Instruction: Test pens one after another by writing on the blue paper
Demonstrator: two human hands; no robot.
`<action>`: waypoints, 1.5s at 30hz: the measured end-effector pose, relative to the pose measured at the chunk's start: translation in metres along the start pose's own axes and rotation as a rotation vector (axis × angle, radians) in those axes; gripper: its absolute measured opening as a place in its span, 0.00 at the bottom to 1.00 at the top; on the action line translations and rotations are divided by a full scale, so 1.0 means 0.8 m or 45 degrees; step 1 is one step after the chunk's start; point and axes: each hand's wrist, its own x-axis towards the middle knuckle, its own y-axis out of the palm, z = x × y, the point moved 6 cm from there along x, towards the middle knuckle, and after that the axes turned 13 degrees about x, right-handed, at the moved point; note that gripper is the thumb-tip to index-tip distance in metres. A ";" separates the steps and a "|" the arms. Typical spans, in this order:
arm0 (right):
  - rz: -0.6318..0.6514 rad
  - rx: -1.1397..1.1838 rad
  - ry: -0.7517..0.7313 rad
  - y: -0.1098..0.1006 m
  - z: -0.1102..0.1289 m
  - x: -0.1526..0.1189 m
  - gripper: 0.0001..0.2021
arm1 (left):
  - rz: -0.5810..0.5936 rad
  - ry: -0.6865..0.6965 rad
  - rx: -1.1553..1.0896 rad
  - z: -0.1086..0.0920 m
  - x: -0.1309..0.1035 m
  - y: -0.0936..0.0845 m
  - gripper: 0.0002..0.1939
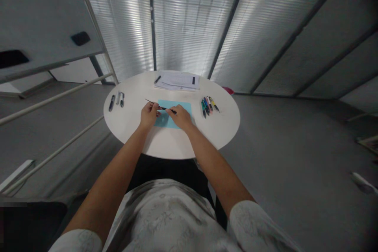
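A thin dark pen-like stick (pixel 163 108) is held between my two hands, above a light blue sheet (pixel 171 122) on a round white table (pixel 132 126). My left hand (pixel 149 115) pinches it near its thin left end, which sticks out past the fingers. At its thicker right end, my right hand (pixel 180 116) grips it with thumb and fingers. Both hands are closed on the stick, over the left and right parts of the sheet. Whether it is one piece or two touching is too small to tell.
Several coloured pens (pixel 209 105) lie right of the sheet. More pens (pixel 121 99) lie at the table's left. A stack of papers (pixel 177 80) sits at the far edge with a dark pen (pixel 157 79) on its left. A whiteboard on a frame stands at the left.
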 end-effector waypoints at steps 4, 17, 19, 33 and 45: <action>0.002 0.018 0.005 0.001 0.000 0.001 0.22 | 0.075 0.050 0.082 -0.002 -0.004 0.005 0.14; -0.038 0.052 -0.010 0.002 -0.003 0.003 0.23 | 0.044 0.067 0.046 -0.005 -0.003 0.001 0.18; -0.036 0.045 -0.003 0.001 -0.003 0.002 0.23 | 0.026 0.063 0.030 -0.006 -0.003 -0.001 0.18; -0.027 0.045 -0.015 0.002 -0.002 0.001 0.22 | 0.061 0.047 0.050 -0.002 -0.003 0.002 0.14; 0.011 0.106 -0.026 0.003 -0.001 0.003 0.20 | 0.041 0.026 0.076 0.000 -0.003 0.000 0.14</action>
